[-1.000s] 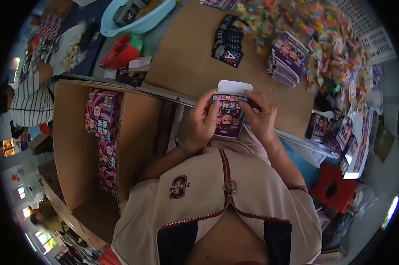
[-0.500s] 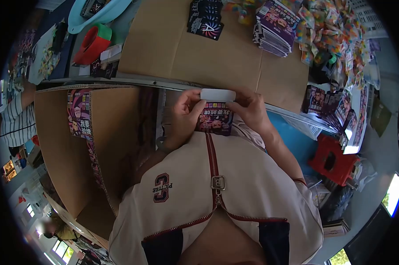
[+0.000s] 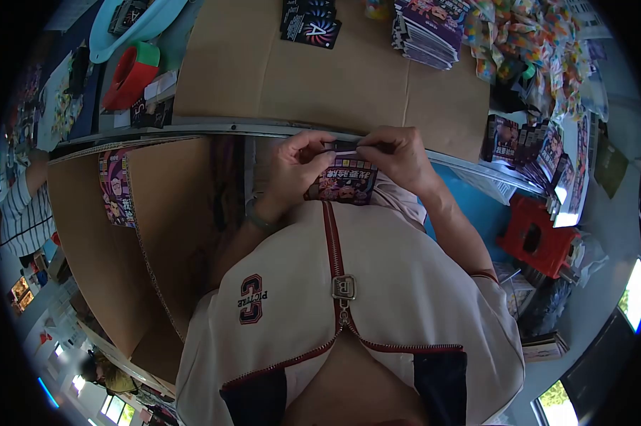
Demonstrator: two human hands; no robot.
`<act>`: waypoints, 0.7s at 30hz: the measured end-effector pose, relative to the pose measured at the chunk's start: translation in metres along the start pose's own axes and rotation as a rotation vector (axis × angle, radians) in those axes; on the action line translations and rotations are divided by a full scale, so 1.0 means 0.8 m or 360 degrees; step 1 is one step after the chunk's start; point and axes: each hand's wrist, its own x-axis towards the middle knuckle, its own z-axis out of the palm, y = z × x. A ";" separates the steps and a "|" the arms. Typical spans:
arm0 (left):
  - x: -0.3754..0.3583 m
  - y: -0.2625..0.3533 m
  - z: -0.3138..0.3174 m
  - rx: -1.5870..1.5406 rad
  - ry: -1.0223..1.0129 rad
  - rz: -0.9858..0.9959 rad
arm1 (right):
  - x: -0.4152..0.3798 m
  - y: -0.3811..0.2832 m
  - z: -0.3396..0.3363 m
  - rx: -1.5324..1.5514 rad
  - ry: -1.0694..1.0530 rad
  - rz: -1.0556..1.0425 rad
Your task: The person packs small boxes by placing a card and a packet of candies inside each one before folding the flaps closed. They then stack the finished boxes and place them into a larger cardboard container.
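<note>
Fingertips of left hand (image 3: 295, 170) and right hand (image 3: 395, 156) pinched tight along top edge of purple box (image 3: 345, 183), held close against chest. White flap, upright a second ago, now pressed flat: box apparently closed. Cardboard-covered table (image 3: 299, 78) just beyond.

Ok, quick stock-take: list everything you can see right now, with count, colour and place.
small printed box: one, purple, held at the chest by both hands
cardboard sheet: one, brown, on the table ahead
black card packs: a small pile, far edge of the sheet
flat purple boxes: one stack, far right of the sheet
candy bags: many, multicoloured, far right
open carton: one, brown, left, purple boxes inside
tape roll: one, red and green, far left
stool: one, red, right
left hand: pinching the box top
right hand: pinching the box top
</note>
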 end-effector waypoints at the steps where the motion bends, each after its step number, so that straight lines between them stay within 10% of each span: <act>1: 0.003 -0.003 -0.006 0.0099 -0.0100 0.0043 | -0.002 0.001 0.000 0.0001 0.0000 0.0003; 6: -0.002 -0.019 -0.015 0.0266 -0.0232 0.0121 | -0.018 0.020 0.020 -0.0088 0.0277 -0.0457; 13: -0.010 -0.020 -0.011 0.0351 -0.0097 0.0165 | -0.023 0.022 -0.005 0.0213 -0.0093 -0.0133; 21: 0.035 0.004 -0.033 -0.0211 0.0453 0.0043 | 0.025 -0.015 0.015 -0.0962 0.0247 -0.1231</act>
